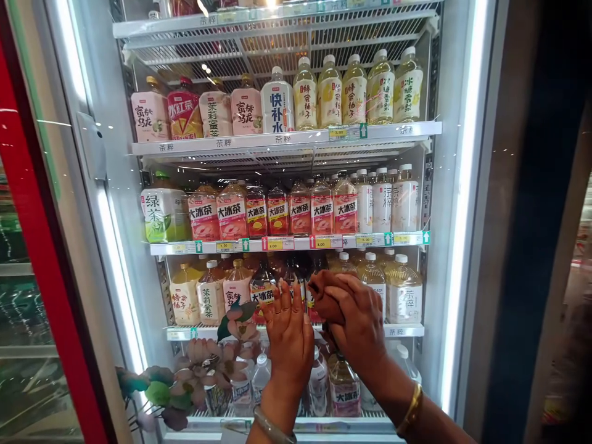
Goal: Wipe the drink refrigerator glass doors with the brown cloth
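We're up at the glass door [97, 203] of the drinks fridge, both hands raised in front of the third shelf [402, 331]. Our left hand [287, 336] is flat and spread, fingers pointing up, the palm toward the glass, and it grips nothing. It sits right in front of the dark tea bottles [262, 290]; whether the fingertips actually touch the pane we can't tell. Our right hand [358, 320] is just beside it, curled tight around a brown cloth [326, 295], bunched up and pressed toward the glass at the same shelf height. A silver bangle [272, 427] rides on the left wrist, a gold bangle [411, 410] on the right.

Behind the glass, wire shelves carry rows of bottles: pale yellow bottles [354, 89] up top, pink-labelled tea bottles [300, 209] in the middle row, a green tea bottle [163, 209] at its left end. Yellow price tags [277, 243] line the shelf fronts. Low on the left there's a spray of pink flowers [203, 364] with green leaves. A red frame [41, 246] runs down the left edge, and bright light strips [462, 203] flank the fridge.
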